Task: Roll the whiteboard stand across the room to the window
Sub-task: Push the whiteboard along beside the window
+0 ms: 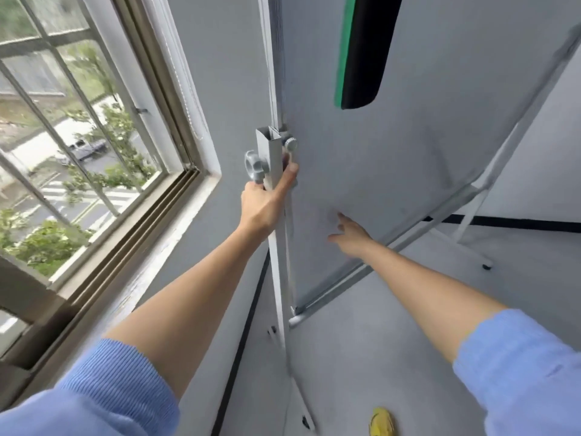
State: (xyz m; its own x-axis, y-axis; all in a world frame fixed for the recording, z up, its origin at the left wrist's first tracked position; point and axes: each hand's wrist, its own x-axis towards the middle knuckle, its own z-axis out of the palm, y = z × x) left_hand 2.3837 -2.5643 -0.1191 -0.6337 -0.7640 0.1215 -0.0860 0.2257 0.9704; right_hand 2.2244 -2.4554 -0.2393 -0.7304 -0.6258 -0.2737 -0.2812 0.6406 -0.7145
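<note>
The whiteboard stand (408, 127) fills the middle and right, its white board tilted in the view. My left hand (267, 199) is shut on the stand's grey upright post (269, 155), just below two grey knobs. My right hand (350, 236) lies open, fingers spread, against the lower part of the board. The window (78, 136) is at the left, right beside the post, with trees and a street outside. A green and black eraser (361, 51) sticks to the board near the top.
The stand's far leg and its foot (486, 266) rest on the light floor at the right. A black baseboard strip (518, 222) runs along the wall. My yellow shoe (382, 421) shows at the bottom. The windowsill (132, 278) runs close along my left arm.
</note>
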